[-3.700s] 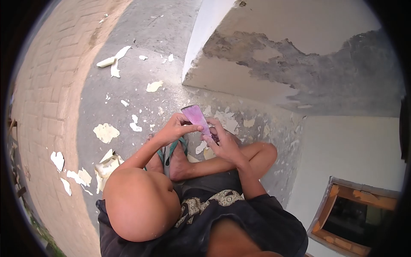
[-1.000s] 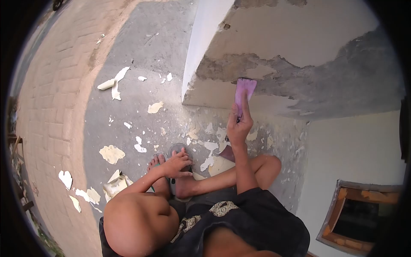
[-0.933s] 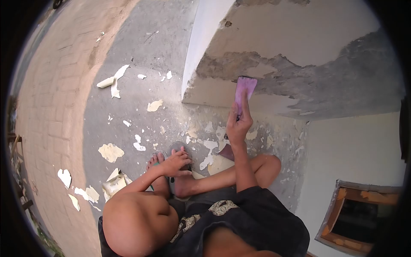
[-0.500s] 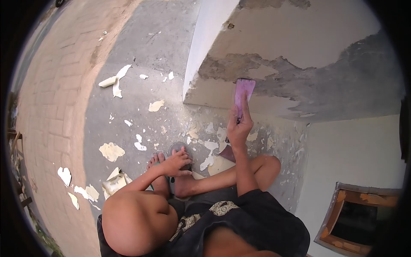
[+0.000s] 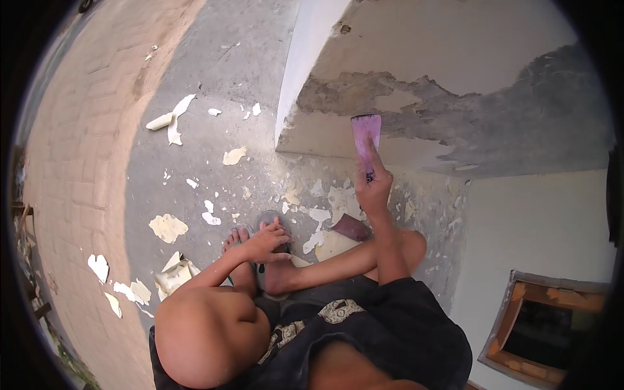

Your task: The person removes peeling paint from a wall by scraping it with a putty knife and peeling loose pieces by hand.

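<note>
My right hand (image 5: 374,188) is closed round the lower part of a purple scraper (image 5: 366,133), with one finger stretched along its blade. The scraper's dark edge is at the wall (image 5: 403,142), just below a rough band of peeled paint; whether it touches cannot be told. My left hand (image 5: 266,242) rests over my sandalled foot, fingers apart, and holds nothing. A dark reddish-brown piece (image 5: 351,227) lies on the floor beside my right forearm.
Paint flakes (image 5: 168,228) lie scattered over the grey floor (image 5: 214,65). Brick paving (image 5: 84,130) runs along the left. A wooden-framed window (image 5: 552,325) sits in the pale wall at the lower right. My bent knees are close by.
Since the earliest frame my hands have parted, the right carrying the scraper up to the wall, the left dropping to my foot. In the last half second the scraper has shifted slightly left and tilted.
</note>
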Demonstrator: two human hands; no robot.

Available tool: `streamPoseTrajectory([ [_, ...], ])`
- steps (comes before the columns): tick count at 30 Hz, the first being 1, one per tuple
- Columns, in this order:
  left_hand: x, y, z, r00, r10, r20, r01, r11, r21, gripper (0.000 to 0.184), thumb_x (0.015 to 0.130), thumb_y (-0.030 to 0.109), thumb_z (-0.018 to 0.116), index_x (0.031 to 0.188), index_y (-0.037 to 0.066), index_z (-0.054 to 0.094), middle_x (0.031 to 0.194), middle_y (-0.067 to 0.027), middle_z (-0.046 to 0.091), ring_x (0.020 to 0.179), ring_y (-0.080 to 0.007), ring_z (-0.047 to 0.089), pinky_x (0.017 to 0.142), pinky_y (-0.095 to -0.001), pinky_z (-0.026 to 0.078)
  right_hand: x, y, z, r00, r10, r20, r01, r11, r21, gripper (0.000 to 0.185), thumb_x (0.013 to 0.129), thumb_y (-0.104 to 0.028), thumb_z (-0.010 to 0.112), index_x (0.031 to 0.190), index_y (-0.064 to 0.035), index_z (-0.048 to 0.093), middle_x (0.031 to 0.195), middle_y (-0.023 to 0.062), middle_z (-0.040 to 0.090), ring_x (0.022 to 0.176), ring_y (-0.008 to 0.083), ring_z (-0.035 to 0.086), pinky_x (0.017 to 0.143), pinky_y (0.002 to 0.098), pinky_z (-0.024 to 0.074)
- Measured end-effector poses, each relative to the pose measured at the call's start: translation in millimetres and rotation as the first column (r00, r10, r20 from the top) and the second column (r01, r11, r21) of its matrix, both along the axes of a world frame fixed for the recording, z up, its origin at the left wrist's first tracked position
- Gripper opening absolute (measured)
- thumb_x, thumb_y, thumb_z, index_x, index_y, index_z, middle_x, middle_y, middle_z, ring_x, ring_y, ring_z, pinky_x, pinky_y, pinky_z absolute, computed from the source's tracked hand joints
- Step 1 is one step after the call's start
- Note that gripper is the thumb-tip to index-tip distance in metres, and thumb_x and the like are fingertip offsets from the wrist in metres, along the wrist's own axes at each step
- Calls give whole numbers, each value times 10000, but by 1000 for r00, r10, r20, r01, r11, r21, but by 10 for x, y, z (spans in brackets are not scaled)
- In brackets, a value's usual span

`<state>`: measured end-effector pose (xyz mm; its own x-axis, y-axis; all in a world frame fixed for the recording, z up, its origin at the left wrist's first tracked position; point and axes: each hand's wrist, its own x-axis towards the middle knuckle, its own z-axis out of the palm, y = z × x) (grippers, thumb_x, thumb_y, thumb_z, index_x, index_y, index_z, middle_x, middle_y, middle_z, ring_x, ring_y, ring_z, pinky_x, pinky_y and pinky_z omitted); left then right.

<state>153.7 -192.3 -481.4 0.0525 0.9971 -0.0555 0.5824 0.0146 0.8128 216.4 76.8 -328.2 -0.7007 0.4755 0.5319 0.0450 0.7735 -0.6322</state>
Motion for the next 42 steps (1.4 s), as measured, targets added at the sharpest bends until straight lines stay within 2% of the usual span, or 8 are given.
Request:
streamPoseTrajectory([
  [6, -12, -16, 37, 999, 24, 26, -24, 1000, -2, 539, 836, 437, 653, 1156, 7, 608, 1165, -182, 568, 1197, -306, 447, 1048, -397, 337, 31, 0, 46, 990, -52, 132, 60, 997, -54, 446, 905, -74, 577, 1346, -99, 517, 1244, 156, 599, 674, 120, 658, 575, 251, 483],
  [9, -20, -7, 14, 999, 30, 21, -30, 1000, 5, 542, 835, 438, 654, 1160, 7, 606, 1169, -172, 566, 1198, -305, 444, 1045, -402, 338, 4, 46, -36, 999, -25, -21, 26, 998, 56, 447, 907, -77, 575, 1350, -101, 513, 1243, 156, 600, 630, 115, 643, 551, 252, 477],
  [18, -6, -4, 78, 999, 0, 35, 1, 1000, -29, 508, 844, 414, 654, 1176, 33, 601, 1160, -143, 573, 1194, -302, 439, 1052, -407, 329, 20, 72, 64, 997, -77, 31, 76, 997, 4, 427, 911, -80, 575, 1335, -91, 530, 1238, 131, 613, 601, 104, 612, 545, 253, 472],
  [20, -73, 30, 90, 1000, 5, 11, -5, 1000, -8, 505, 843, 412, 654, 1175, 34, 602, 1148, -142, 573, 1184, -303, 441, 1050, -404, 331, 46, 99, 55, 997, -62, 51, 60, 997, 40, 439, 913, -54, 560, 1348, -79, 516, 1299, 133, 575, 744, 59, 586, 603, 222, 464],
  [24, -42, 29, 91, 1000, 13, 19, -13, 1000, -4, 533, 839, 432, 649, 1168, 16, 603, 1145, -162, 563, 1172, -307, 450, 1043, -394, 337, 33, 86, 86, 997, -64, 46, 64, 998, 15, 426, 912, -79, 577, 1336, -79, 527, 1223, 146, 620, 566, 90, 582, 519, 247, 457],
  [31, -11, -7, -26, 1000, 23, 10, -23, 1000, 1, 489, 853, 405, 649, 1183, 47, 594, 1171, -125, 571, 1209, -307, 424, 1068, -410, 318, -8, 104, 18, 999, -34, -19, 35, 995, 92, 437, 904, -58, 578, 1337, -83, 523, 1214, 154, 621, 570, 121, 609, 517, 259, 463],
  [39, -76, 30, 22, 1000, 5, 4, -5, 1000, 2, 539, 837, 429, 652, 1167, 7, 601, 1202, -177, 551, 1207, -306, 438, 1052, -400, 331, -17, 90, 55, 994, -80, 73, 77, 996, 46, 432, 897, -38, 577, 1324, -81, 536, 1209, 155, 624, 708, 166, 695, 579, 272, 495],
  [42, -25, 10, 45, 1000, 9, 24, -9, 1000, -24, 538, 835, 428, 654, 1165, 6, 602, 1203, -176, 552, 1210, -307, 437, 1052, -398, 332, -34, 95, -45, 999, -43, -25, 43, 999, 6, 437, 891, -31, 583, 1324, -76, 535, 1207, 153, 626, 819, 191, 710, 616, 267, 506],
])
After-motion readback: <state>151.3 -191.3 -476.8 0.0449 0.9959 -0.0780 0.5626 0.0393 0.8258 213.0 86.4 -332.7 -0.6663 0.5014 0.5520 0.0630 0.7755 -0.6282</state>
